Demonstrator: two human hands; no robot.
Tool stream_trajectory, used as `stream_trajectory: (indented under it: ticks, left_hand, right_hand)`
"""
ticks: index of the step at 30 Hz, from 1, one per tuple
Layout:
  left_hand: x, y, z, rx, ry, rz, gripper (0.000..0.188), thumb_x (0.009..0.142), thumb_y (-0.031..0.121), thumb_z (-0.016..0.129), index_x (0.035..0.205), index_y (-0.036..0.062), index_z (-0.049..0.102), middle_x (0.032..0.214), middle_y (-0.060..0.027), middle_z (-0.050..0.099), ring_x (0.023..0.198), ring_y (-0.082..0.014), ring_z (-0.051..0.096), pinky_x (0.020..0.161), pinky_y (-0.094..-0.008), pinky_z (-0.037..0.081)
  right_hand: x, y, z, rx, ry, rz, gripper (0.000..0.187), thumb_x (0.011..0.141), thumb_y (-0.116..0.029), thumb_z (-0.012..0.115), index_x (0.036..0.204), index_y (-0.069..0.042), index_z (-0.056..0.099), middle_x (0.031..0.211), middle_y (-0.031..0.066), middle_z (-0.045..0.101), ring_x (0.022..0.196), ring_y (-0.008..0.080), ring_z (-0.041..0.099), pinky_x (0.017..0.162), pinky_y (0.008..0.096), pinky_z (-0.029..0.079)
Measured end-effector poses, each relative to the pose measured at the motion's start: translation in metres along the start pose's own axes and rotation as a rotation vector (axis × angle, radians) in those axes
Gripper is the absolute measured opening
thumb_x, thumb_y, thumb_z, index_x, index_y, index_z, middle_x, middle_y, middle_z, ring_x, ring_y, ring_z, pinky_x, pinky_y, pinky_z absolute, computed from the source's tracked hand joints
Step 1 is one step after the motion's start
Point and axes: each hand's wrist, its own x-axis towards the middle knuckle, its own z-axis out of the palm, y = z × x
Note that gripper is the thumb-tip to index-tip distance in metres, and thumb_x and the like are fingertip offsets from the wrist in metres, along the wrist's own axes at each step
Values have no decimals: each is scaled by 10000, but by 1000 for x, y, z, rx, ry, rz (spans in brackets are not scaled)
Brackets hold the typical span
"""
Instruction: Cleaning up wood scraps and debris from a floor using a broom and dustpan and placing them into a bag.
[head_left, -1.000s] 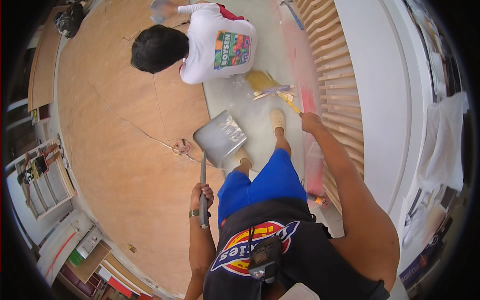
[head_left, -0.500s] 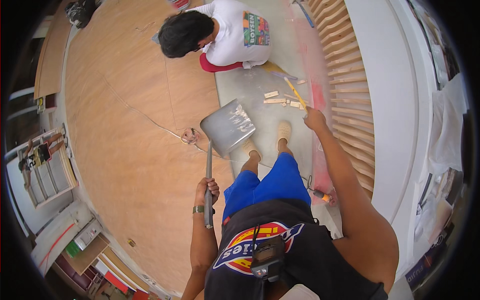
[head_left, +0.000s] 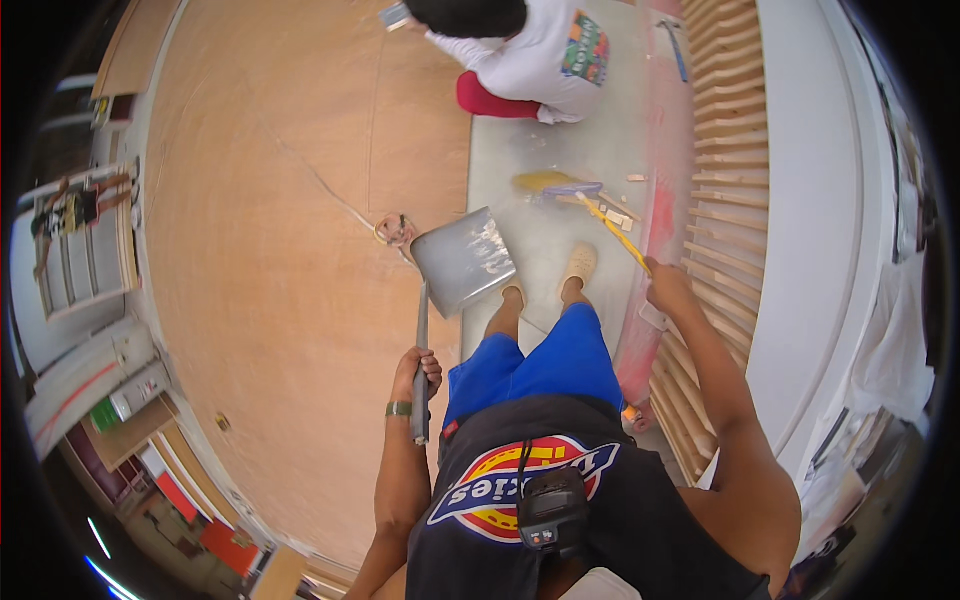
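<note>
My left hand [head_left: 418, 378] is closed around the long grey handle of a metal dustpan [head_left: 462, 262]. The pan lies beside my left foot, across the edge between brown board and grey floor, with whitish smears on its surface. In my right hand [head_left: 670, 288] is the yellow handle of a broom [head_left: 616, 230], held out over the floor. Its purple-topped head with yellowish bristles [head_left: 545, 182] is blurred and lies beyond my feet. Several wood offcuts [head_left: 622, 210] lie by the broom, some likely hidden behind it.
A person in a white shirt [head_left: 545, 60] crouches ahead, holding a flat tool [head_left: 394, 17]. A coiled cord [head_left: 394, 231] lies left of the dustpan. Wooden slats [head_left: 730, 200] run along the right. A hammer [head_left: 675, 50] rests at the far right. Brown board [head_left: 290, 300] covers the left.
The broom head has come nearer my feet, over the wood offcuts. My right hand has shifted right and down. The view has moved; the dustpan stays beside my left foot.
</note>
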Motion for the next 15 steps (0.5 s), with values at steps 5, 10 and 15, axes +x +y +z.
stream_trajectory:
  ticks: [5,10,15]
  left_hand:
    - [-6,-12,-24,-91,-14,-24,136,813,132,470,684,116,431,523,62,414,421,-52,400,380,-187,357]
    - [-22,-17,-28,-162,-37,-25,165,806,119,485,667,144,399,511,65,391,405,-59,380,364,-201,334]
    - [-35,-22,-32,-165,3,20,128,810,128,494,706,131,420,519,69,378,410,-56,370,371,-201,329]
  right_hand:
    - [-16,-43,-2,492,-59,16,489,688,-76,537,1176,-46,531,845,185,632,731,280,612,682,378,482]
    - [88,-97,40,916,-166,-151,411,724,-68,546,1125,19,570,707,47,562,636,120,514,575,252,406]
    - [217,-162,50,1493,-554,88,145,765,-144,582,849,-26,594,593,8,496,499,87,454,422,222,288]
